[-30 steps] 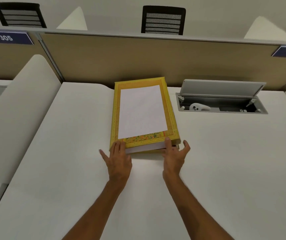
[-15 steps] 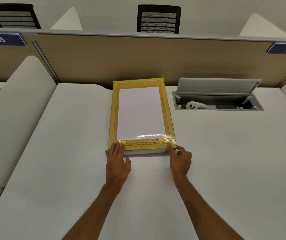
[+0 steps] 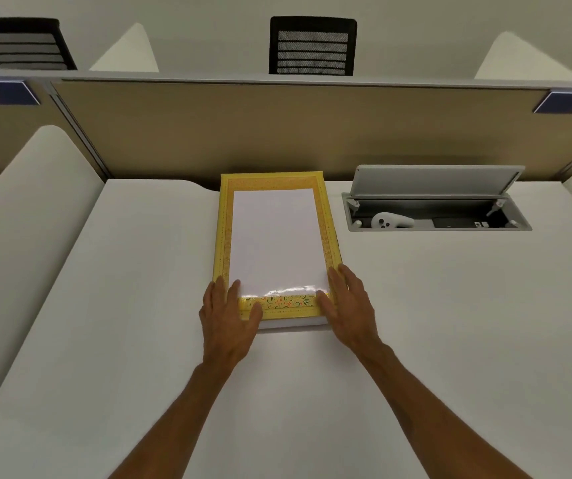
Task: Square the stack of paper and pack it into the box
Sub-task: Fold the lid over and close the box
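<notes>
A flat yellow box (image 3: 328, 216) with an ornate border lies lengthwise on the white desk (image 3: 450, 323), against the partition. White paper (image 3: 275, 236) fills its middle, seemingly behind a glossy window that reflects light at the near end. A white edge (image 3: 291, 323) shows under the yellow border at the near side. My left hand (image 3: 227, 323) lies flat on the near left corner, thumb across the front border. My right hand (image 3: 348, 305) lies flat on the near right corner. Neither hand grips anything.
An open cable tray (image 3: 357, 216) with a raised grey flap is sunk into the desk right of the box, a small white device (image 3: 391, 221) inside. A tan partition (image 3: 277, 133) closes the far side. A white rounded divider (image 3: 28, 219) rises at left.
Both hands moved forward from the box's near edge onto its near corners. The yellow top, slightly raised at the near end a second ago, now lies flat.
</notes>
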Demonstrator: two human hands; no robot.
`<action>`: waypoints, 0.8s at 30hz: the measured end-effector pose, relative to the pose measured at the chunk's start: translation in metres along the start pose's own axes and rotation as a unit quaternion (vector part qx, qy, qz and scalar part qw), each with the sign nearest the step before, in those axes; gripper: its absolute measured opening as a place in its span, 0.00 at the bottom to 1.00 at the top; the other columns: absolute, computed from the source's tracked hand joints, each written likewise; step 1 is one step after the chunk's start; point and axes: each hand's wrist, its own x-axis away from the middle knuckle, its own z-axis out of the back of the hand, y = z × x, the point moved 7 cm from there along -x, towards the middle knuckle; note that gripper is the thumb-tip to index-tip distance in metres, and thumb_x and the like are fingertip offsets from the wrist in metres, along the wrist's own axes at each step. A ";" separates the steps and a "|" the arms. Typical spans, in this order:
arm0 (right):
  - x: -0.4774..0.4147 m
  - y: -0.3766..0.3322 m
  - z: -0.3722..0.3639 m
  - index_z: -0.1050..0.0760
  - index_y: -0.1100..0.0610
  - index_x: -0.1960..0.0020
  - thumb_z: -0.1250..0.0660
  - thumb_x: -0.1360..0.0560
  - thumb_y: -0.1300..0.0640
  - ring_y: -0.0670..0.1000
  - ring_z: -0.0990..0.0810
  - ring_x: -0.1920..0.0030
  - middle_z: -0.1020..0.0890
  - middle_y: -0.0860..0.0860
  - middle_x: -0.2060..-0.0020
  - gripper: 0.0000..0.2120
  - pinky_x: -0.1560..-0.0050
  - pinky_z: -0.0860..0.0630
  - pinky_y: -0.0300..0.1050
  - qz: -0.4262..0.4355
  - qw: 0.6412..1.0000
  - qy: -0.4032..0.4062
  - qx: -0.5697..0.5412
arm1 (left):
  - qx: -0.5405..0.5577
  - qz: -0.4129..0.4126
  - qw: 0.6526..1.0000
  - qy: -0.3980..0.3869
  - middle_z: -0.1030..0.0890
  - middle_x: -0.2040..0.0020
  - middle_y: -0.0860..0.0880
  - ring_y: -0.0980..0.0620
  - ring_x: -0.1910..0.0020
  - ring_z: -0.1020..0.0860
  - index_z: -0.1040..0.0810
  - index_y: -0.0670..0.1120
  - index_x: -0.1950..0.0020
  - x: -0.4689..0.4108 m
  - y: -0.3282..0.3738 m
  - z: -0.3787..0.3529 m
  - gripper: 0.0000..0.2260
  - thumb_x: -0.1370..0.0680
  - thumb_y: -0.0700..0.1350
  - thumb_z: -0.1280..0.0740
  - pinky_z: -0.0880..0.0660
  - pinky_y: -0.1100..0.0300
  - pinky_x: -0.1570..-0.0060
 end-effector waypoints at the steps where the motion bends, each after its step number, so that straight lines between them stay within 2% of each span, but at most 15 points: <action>1: -0.011 0.000 -0.002 0.39 0.55 0.22 0.42 0.18 0.43 0.56 0.36 0.24 0.37 0.55 0.22 0.29 0.31 0.31 0.56 0.005 1.000 -0.016 0.011 | 0.005 0.006 1.000 -0.014 0.37 0.22 0.40 0.41 0.22 0.43 0.32 0.43 0.25 -0.011 -0.002 -0.001 0.29 0.21 0.56 0.35 0.39 0.41 0.29; 4: -0.048 0.006 -0.007 0.45 0.54 0.20 0.47 0.19 0.38 0.54 0.44 0.21 0.44 0.52 0.20 0.32 0.28 0.35 0.56 -0.005 0.997 -0.068 0.023 | 0.032 0.036 0.996 -0.070 0.46 0.19 0.44 0.44 0.20 0.50 0.42 0.46 0.20 -0.051 -0.007 -0.007 0.33 0.20 0.59 0.38 0.45 0.44 0.25; 8: -0.097 0.008 -0.014 0.52 0.53 0.19 0.48 0.19 0.35 0.50 0.52 0.19 0.51 0.47 0.18 0.36 0.26 0.39 0.57 -0.007 0.991 -0.128 0.027 | 0.021 0.054 0.991 -0.121 0.53 0.18 0.48 0.48 0.19 0.55 0.49 0.45 0.19 -0.101 -0.009 -0.013 0.36 0.20 0.62 0.41 0.44 0.44 0.25; 14: -0.156 0.000 -0.011 0.50 0.55 0.19 0.46 0.19 0.36 0.52 0.50 0.19 0.49 0.49 0.19 0.36 0.26 0.40 0.58 0.003 0.991 -0.135 0.016 | -0.005 0.042 0.989 -0.140 0.54 0.18 0.48 0.45 0.19 0.54 0.54 0.45 0.19 -0.155 -0.005 -0.019 0.38 0.20 0.62 0.42 0.42 0.41 0.27; 19: -0.168 0.006 -0.016 0.45 0.56 0.20 0.46 0.19 0.37 0.55 0.42 0.21 0.42 0.51 0.20 0.34 0.26 0.39 0.55 -0.004 0.993 -0.115 0.026 | -0.053 0.029 0.992 -0.111 0.50 0.18 0.46 0.43 0.20 0.48 0.49 0.44 0.19 -0.166 -0.011 -0.022 0.35 0.20 0.62 0.43 0.39 0.41 0.28; 24: -0.166 0.007 -0.019 0.46 0.56 0.20 0.45 0.19 0.38 0.55 0.40 0.22 0.42 0.51 0.20 0.35 0.28 0.36 0.55 0.004 0.995 -0.091 0.034 | -0.062 0.023 0.992 -0.106 0.50 0.18 0.47 0.43 0.20 0.48 0.50 0.45 0.19 -0.166 -0.012 -0.025 0.36 0.20 0.63 0.42 0.38 0.40 0.29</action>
